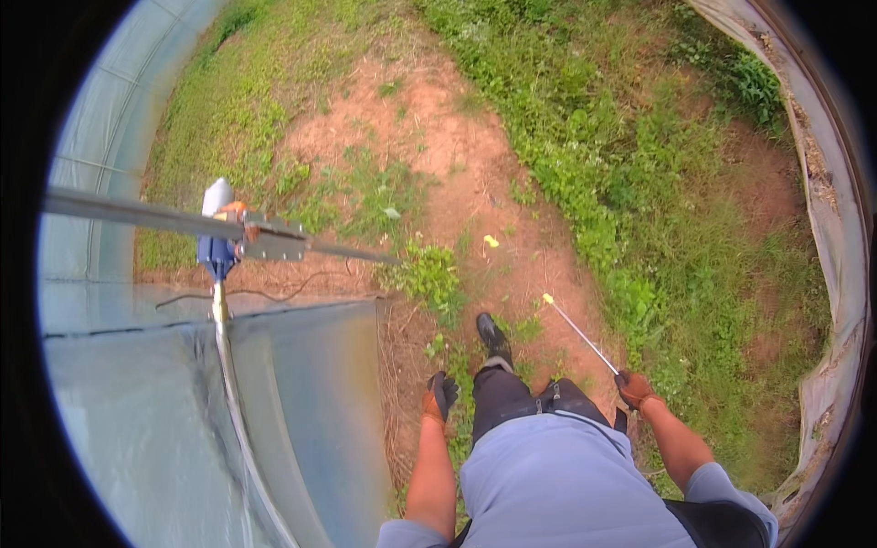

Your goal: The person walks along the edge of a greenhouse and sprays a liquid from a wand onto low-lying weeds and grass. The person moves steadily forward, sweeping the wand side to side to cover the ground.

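My right hand (635, 388), in an orange and dark work glove, is closed around the near end of a thin silver spray wand (586, 336). The wand slants forward and left over the bare soil and ends in a small yellow tip (547, 299). Beyond that tip, another small yellow piece (491, 241) shows against the path; whether it joins the wand I cannot tell. On the left, my gloved left hand (440, 395) hangs beside my leg with its fingers curled in, and nothing shows in it.
A reddish dirt path (457, 137) runs ahead between weeds (585, 155). At left stand plastic sheeting (119, 384) and a metal rail (137, 208) carrying a blue and grey motor unit (216, 247). A rolled plastic side (813, 183) borders the right. My dark boot (493, 338) is on the path.
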Demonstrator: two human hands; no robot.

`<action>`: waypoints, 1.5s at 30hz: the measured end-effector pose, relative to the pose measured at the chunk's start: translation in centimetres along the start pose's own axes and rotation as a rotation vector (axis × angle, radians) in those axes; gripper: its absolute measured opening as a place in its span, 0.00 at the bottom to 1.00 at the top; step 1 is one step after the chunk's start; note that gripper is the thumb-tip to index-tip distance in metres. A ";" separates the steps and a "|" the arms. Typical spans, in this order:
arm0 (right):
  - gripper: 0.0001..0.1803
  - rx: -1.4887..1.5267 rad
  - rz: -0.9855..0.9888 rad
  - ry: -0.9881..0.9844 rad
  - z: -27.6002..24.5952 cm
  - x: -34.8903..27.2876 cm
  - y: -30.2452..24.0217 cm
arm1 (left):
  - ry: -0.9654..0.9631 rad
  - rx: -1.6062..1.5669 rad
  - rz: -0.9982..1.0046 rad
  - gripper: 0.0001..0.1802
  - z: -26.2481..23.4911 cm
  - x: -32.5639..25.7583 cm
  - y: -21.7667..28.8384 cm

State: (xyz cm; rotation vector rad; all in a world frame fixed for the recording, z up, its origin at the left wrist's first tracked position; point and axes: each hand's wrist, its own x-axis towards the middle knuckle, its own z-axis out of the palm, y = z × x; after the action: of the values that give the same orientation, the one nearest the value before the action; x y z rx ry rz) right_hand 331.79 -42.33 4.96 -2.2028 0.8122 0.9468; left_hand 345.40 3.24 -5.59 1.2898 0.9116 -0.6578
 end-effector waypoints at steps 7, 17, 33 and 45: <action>0.18 0.537 0.288 0.152 -4.9 8.2 -9.4 | -0.134 0.010 0.091 0.27 6.0 3.3 12.3; 0.20 0.485 0.339 -0.049 -9.5 11.5 -9.8 | -0.007 0.003 -0.294 0.25 3.3 6.2 7.7; 0.18 -0.340 -0.509 -0.308 -21.7 33.1 -37.1 | 0.093 -0.027 -0.016 0.29 16.8 10.6 26.3; 0.20 -0.212 -0.395 -0.160 -27.1 40.5 -43.1 | 0.290 -0.312 -0.096 0.20 14.0 13.4 27.5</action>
State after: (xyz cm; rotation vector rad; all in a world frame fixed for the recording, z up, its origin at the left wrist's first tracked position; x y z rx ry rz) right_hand 396.59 -46.36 0.93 -2.3098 0.1953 1.0248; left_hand 378.06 -4.35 -2.59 1.0795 1.2668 -0.3860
